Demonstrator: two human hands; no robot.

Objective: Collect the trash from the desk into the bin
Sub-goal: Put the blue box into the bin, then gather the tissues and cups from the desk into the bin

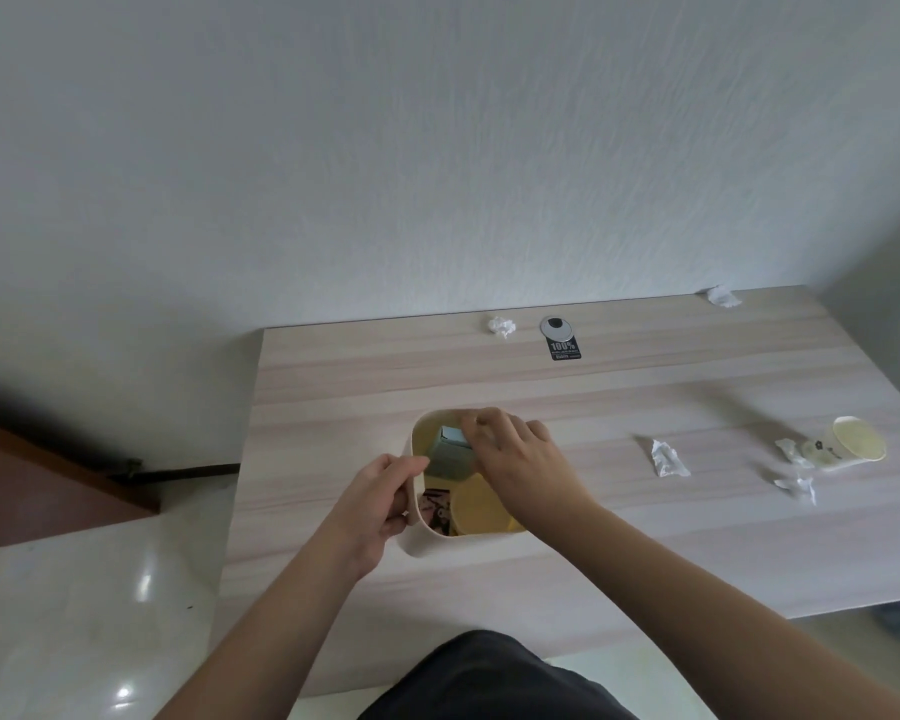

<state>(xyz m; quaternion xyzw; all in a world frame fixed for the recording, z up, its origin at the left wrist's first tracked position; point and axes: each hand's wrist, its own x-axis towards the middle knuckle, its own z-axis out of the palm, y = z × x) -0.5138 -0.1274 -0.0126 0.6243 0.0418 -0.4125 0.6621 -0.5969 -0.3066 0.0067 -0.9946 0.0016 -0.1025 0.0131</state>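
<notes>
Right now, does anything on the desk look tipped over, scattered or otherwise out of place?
Yes. A paper cup lies tipped on its side at the desk's right, with crumpled paper scraps beside it. More wads sit mid-desk and along the back edge. The bin itself stands on the desk, gripped by the left hand.

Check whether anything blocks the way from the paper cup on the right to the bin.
Nothing visible does. The paper cup lies tipped at the right; one crumpled wrapper sits on the bare desk toward the bin, low and easily passed.

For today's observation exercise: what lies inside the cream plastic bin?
Inside the cream plastic bin: a grey-blue carton, a yellow paper cup, a dark wrapper. The right hand covers the rest.
</notes>
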